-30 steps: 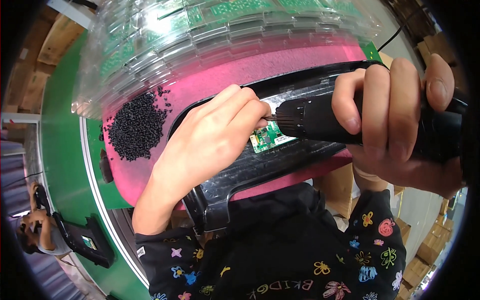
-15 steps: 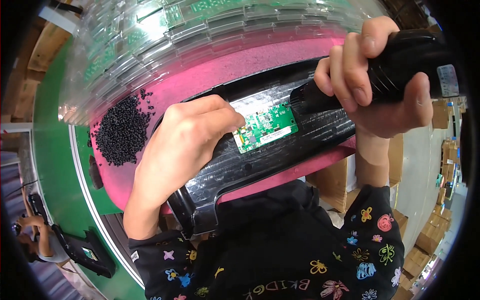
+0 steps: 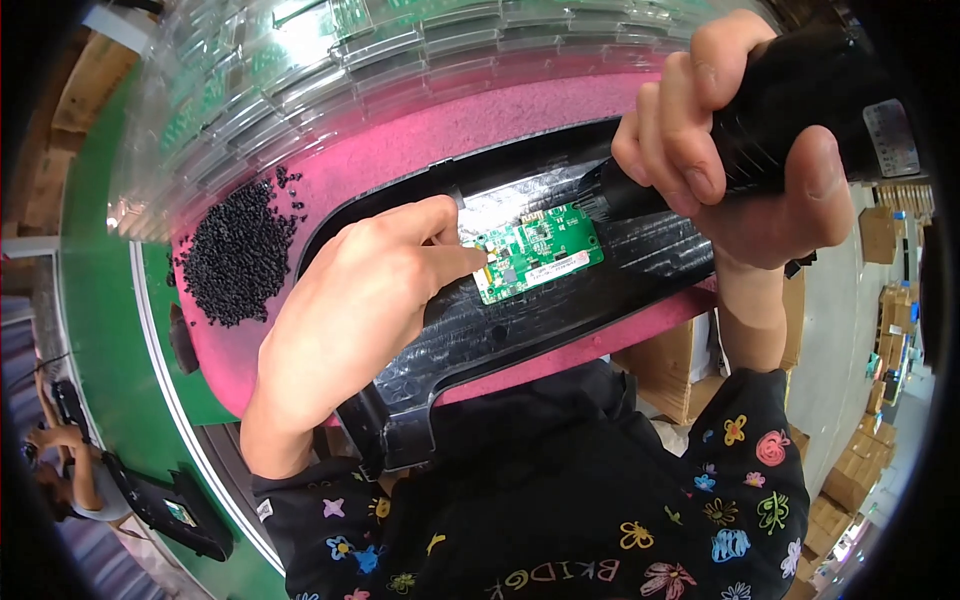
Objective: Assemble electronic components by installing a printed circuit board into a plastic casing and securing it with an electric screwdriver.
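Observation:
A green circuit board (image 3: 540,250) with a white label strip lies inside a long black plastic housing (image 3: 490,345). My left hand (image 3: 355,290) reaches over the housing's left part, its fingers bent together and one fingertip touching the board's left end. Whether anything small is pinched there is hidden. Wrapped round a thick black electric screwdriver (image 3: 810,90) is my right hand (image 3: 765,230). The driver lies nearly level, and its narrow dark nose points left at the board's upper right corner. The bit itself is hard to make out.
Black screws (image 3: 238,255) lie in a heap left of the housing on a pink mat (image 3: 400,140). Stacked clear plastic trays (image 3: 400,70) stand behind. A green bench (image 3: 110,270) runs along the left, where another person (image 3: 70,460) works by another black housing (image 3: 170,505). Cardboard boxes (image 3: 655,365) sit at right.
My right hand and the screwdriver have shifted slightly left, closer over the board's corner. The board has moved a little to the right. My left fingers have loosened slightly and changed pose.

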The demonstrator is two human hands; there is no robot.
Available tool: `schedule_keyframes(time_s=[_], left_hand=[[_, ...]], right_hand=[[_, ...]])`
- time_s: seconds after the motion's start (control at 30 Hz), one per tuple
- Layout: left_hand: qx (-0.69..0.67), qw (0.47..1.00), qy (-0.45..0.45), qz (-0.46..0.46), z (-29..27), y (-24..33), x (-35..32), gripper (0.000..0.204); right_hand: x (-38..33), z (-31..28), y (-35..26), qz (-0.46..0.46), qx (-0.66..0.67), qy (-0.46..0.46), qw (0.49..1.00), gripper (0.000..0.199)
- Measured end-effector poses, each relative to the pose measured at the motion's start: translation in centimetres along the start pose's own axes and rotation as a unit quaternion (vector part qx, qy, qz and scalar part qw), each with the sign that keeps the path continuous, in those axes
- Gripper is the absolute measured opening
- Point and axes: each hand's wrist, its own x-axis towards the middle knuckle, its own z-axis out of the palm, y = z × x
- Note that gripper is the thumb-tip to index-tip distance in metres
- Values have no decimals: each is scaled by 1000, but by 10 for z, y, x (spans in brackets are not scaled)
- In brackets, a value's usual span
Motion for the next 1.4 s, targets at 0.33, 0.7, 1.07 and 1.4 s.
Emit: schedule_keyframes(time_s=[0.33, 0.7, 1.07, 1.4], left_hand=[[3, 1000, -14, -7, -2, -5, -3, 36], [-404, 905, 100, -88, -13, -2, -11, 14], [-495, 862, 58, -97, -24, -4, -9, 14], [-129, 974, 171, -70, -24, -22, -27, 21]], right_hand=[[5, 13, 0, 56, 26, 55, 997, 56], [-1, 48, -23, -148, 169, 90, 970, 61], [15, 56, -24, -150, 138, 81, 976, 62], [32, 65, 11, -34, 77, -38, 996, 58]])
